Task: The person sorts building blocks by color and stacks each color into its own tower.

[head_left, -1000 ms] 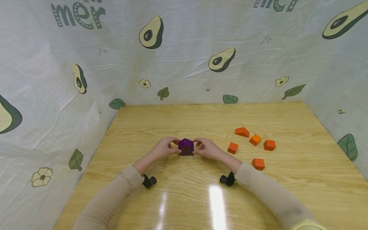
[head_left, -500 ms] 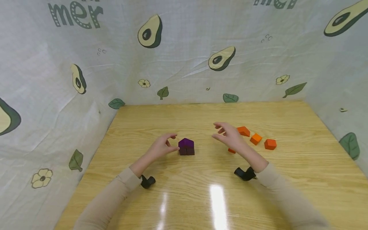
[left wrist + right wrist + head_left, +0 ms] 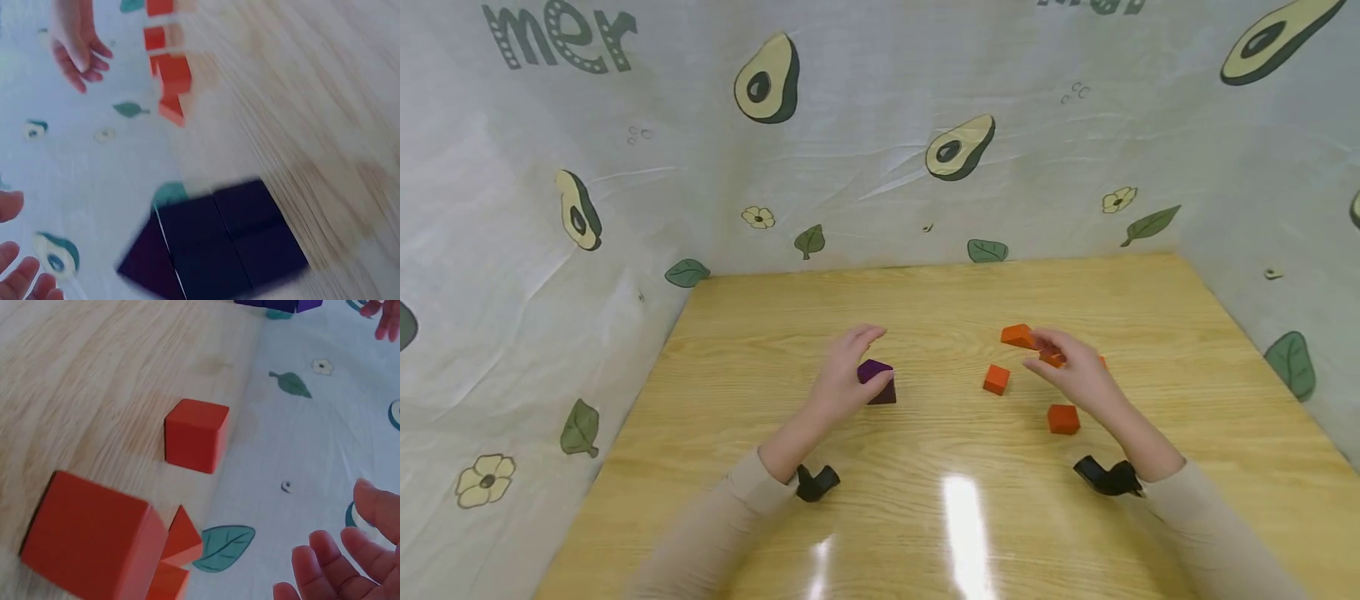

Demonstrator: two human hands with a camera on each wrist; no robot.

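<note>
Orange blocks point(image 3: 1063, 420) lie loose on the wooden tabletop point(image 3: 895, 475), and the right grip point(image 3: 1081, 374) hovers over them, fingers relaxed and holding nothing, near the wedge point(image 3: 1016, 337). The left grip point(image 3: 839, 381) is also loose, thumb and fingers parted beside the purple stack point(image 3: 883, 393), with nothing held. The step in hand looks like a reach for an orange piece; it would go best with the fingers lowered straight around one block, thumb on one flat side and fingertips on the opposite side, so that close neighbours are not nudged. The left grip would do well to avoid brushing the stack, since its roof piece point(image 3: 150, 262) could shift. From the head, the right fingers hide parts of the farther blocks; the right wrist view shows a cube point(image 3: 195, 436) standing apart, with its faces plainly turned for a pinch. Only the left wrist view shows the seams across the stack's side and a thin pale line along the roof piece, which the left grip partly covers from above.
</note>
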